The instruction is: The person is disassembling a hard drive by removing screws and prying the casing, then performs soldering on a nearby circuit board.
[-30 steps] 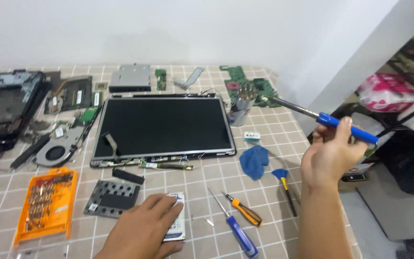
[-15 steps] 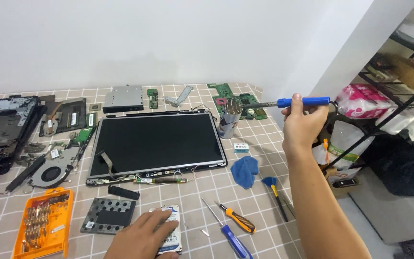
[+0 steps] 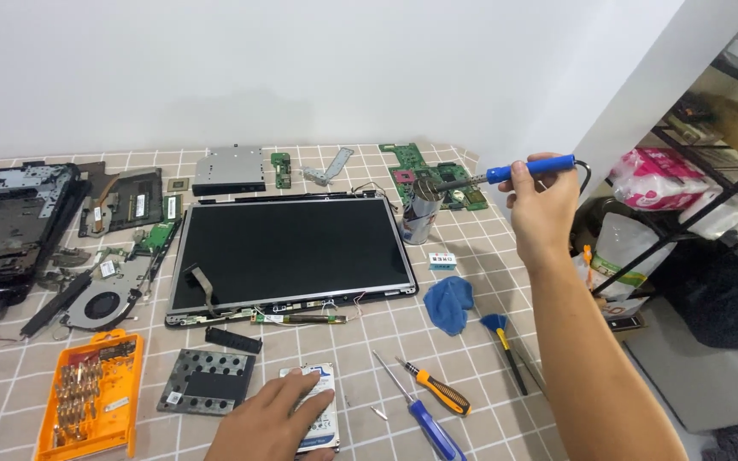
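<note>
right hand gripping blue soldering iron, left hand on hard drive

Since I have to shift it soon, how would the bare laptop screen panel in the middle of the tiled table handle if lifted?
The screen panel looks thin and wide, so it would probably flex if lifted by one corner, and is likely fragile. Its loose ribbon cable and the wires along the lower edge could snag. Lying flat, it should slide rather than tip.

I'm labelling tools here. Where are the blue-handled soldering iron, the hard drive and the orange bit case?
soldering iron (image 3: 530, 169), head view, blue handle.
hard drive (image 3: 325, 420), head view, label face.
orange bit case (image 3: 89, 401), head view, middle of tray.
</note>
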